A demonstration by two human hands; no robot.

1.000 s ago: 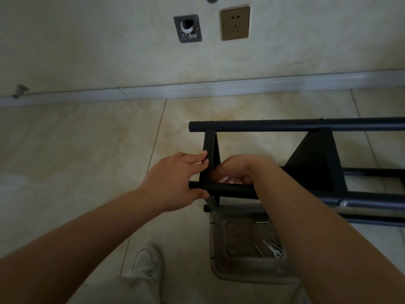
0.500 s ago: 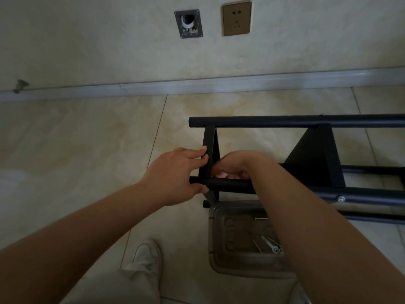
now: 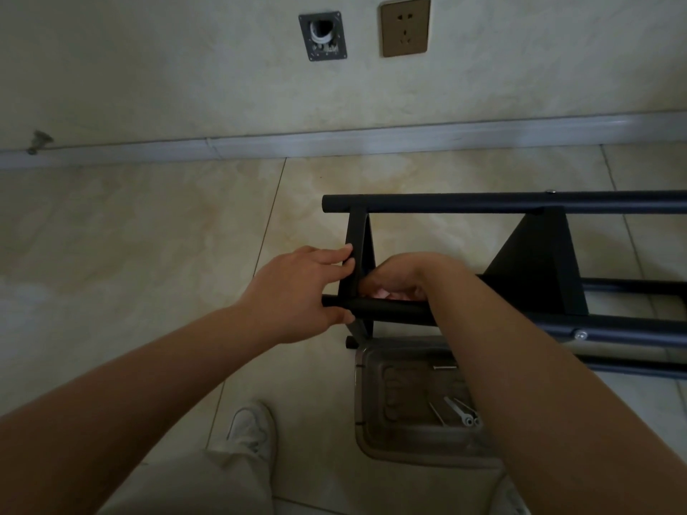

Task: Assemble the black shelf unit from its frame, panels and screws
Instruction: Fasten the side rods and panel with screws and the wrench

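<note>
Both hands work at one joint: left hand (image 3: 297, 291) fingers (image 3: 340, 254) clamp the end panel (image 3: 358, 250) and near tube (image 3: 394, 310); right hand (image 3: 401, 276) curls behind it, contents hidden. Frame (image 3: 520, 203) lies sideways on the floor (image 3: 148, 254), two panels mounted. Judging by screws (image 3: 461, 412) left in the tray (image 3: 362, 403), assembly is partway.

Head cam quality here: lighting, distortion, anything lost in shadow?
Head view: dim and flat, no glare; wide-angle lens bows the grey skirting board; black metal shelf frame shows little surface detail; the right hand shadows its own fingertips behind the near tube; left hand sharp.
</note>
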